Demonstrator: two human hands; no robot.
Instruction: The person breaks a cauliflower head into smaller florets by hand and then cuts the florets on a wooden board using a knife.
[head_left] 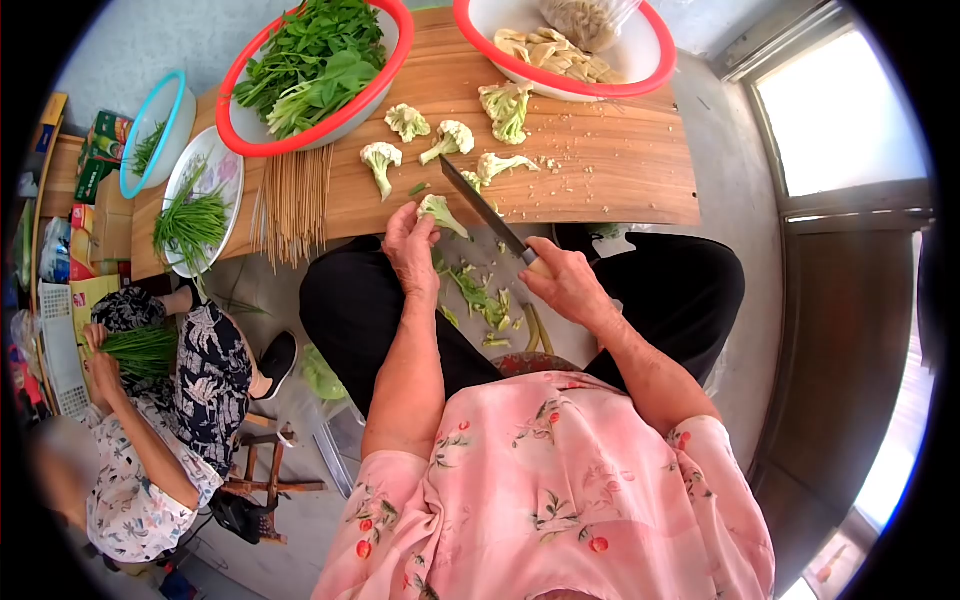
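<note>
Near the front edge of the wooden table, my left hand [411, 248] pinches a small cauliflower floret [443, 214] by its side. My right hand [568, 278] is closed around the pale handle of a knife [490, 212]. The dark blade slants up and left, its tip over the table close to the other florets. Several cut pieces lie on the wood: one floret [381, 165] at the left, another [407, 122] behind it, one [450, 140] beyond the knife tip, and a larger chunk [507, 110] farther right. Another piece [502, 166] lies right of the blade.
Red-rimmed basins hold leafy greens [325, 70] and pale folded food [555, 55]. Thin sticks [292, 205] lie beside a plate of green stalks [192, 225]. Trimmings [480, 300] are scattered on the floor between my knees. At left, a seated person [150, 440] holds green stalks.
</note>
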